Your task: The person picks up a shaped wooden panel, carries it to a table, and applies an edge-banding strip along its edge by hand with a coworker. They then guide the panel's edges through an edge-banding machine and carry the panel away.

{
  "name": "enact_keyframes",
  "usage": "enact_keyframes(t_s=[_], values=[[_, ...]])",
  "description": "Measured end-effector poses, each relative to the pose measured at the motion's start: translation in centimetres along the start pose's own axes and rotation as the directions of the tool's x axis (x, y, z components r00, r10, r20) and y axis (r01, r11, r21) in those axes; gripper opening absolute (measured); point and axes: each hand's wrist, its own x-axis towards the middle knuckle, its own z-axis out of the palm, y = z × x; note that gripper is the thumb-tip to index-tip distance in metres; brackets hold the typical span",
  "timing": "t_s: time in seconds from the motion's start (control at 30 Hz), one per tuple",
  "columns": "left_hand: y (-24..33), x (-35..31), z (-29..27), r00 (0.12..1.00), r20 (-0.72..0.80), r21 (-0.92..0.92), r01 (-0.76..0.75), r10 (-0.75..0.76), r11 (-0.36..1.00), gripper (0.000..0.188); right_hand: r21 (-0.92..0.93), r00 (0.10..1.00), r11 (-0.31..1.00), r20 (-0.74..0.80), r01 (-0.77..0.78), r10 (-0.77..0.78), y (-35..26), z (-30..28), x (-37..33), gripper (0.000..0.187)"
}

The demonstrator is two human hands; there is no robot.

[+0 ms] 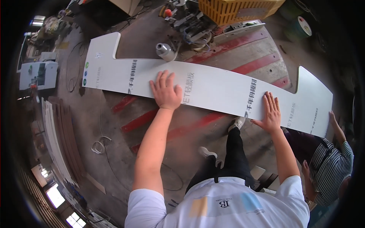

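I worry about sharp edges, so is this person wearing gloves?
No, the left hand and right hand rest bare on the white board.

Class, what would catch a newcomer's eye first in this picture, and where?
The long white board across the middle comes first, with the person's left hand and right hand laid flat on it. Next come the red stripes beneath it and the yellow crate at the top edge. Another person's striped shirt shows at the lower right.
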Motion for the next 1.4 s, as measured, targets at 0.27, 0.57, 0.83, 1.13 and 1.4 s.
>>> enact_keyframes(t_s=[0.27, 0.57, 0.83, 1.13, 1.4], values=[[-3.4, -0.5, 0.0, 0.998, 0.028, 0.112, -0.061, 0.058, 0.992, 0.051, 0.019, 0.999, 0.999, 0.043, -0.03, 0.03, -1.0, 0.2, 0.5, 0.129], [-4.2, 0.1, 0.1, 0.997, 0.039, 0.095, -0.077, 0.073, 0.993, 0.052, 0.014, 0.998, 0.999, 0.055, -0.036, 0.036, -2.2, 0.0, 0.7, 0.127], [-6.2, 0.4, -0.1, 0.997, 0.055, 0.085, -0.062, 0.058, 0.994, 0.053, 0.047, 0.997, 0.998, 0.057, -0.047, 0.045, -3.9, -0.6, 1.5, 0.126], [-8.7, 0.8, -0.9, 0.998, 0.066, 0.089, -0.027, 0.021, 0.996, 0.052, 0.011, 0.988, 0.999, 0.145, -0.047, 0.045, -6.0, -0.9, 3.7, 0.133], [-8.9, 1.7, -0.6, 0.996, 0.085, 0.056, 0.005, -0.01, 0.998, 0.054, 0.018, 0.984, 0.999, 0.177, -0.037, 0.033, -6.1, -2.0, 5.1, 0.13]])
